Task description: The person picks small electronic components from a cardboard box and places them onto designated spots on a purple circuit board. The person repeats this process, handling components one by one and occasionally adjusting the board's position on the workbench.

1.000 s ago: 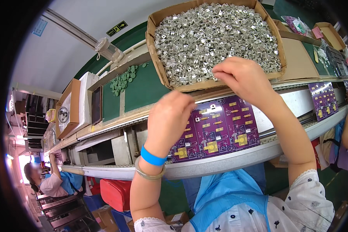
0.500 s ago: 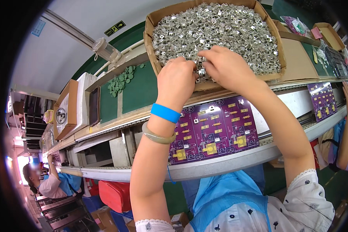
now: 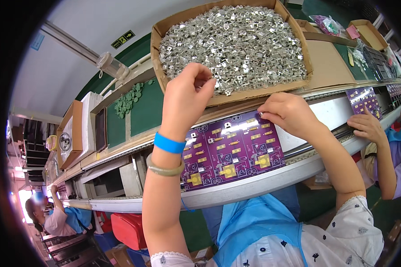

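Toward 12 o'clock, the small clips [image 3: 236, 49] are bare metal, bright and shiny, and the box [image 3: 263, 91] around them is matt brown cardboard. Near the centre, the circuit board [image 3: 234, 149] looks smooth and glossy. The rail [image 3: 240, 191] at 5 o'clock is dull grey metal; the apron [image 3: 263, 227] beyond it, soft cloth. The bracelet [image 3: 165, 170] looks polished.
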`<state>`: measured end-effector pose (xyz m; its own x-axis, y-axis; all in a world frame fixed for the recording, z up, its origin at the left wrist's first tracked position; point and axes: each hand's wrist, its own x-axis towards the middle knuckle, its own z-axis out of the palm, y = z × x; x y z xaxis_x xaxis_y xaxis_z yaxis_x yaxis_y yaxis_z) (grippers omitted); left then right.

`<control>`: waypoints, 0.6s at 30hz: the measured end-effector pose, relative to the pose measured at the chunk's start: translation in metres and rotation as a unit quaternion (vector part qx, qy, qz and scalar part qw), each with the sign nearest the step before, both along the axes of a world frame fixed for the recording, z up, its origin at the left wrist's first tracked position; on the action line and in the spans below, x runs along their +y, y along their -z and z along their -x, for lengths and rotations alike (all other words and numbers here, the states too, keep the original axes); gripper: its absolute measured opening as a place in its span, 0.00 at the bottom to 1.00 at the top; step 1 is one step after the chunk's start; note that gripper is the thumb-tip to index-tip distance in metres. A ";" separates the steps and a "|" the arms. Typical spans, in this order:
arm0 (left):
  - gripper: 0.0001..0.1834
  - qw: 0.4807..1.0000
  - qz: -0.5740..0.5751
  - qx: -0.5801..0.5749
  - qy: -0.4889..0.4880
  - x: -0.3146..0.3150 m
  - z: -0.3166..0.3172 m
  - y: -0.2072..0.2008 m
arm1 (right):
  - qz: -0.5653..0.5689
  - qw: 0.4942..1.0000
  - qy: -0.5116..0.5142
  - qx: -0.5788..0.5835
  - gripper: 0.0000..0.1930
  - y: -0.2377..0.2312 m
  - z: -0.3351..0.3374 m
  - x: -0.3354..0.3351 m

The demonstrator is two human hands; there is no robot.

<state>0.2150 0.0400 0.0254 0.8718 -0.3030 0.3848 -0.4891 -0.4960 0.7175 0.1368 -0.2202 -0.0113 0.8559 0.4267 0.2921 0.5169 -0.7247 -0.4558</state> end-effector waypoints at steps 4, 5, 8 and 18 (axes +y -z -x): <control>0.12 0.979 0.106 0.166 0.046 -0.007 0.032 -0.011 | 0.044 0.998 -0.001 -0.041 0.08 0.011 -0.001 -0.002; 0.13 0.968 0.136 0.197 0.072 -0.006 0.038 -0.009 | 0.047 0.998 -0.001 -0.042 0.08 0.012 -0.001 -0.001; 0.11 0.931 0.184 0.291 0.120 -0.006 0.058 -0.010 | 0.054 0.997 -0.001 -0.048 0.08 0.012 -0.001 0.001; 0.16 0.912 0.185 0.331 0.155 -0.002 0.079 0.009 | -0.006 1.000 0.022 -0.012 0.10 0.015 0.003 -0.002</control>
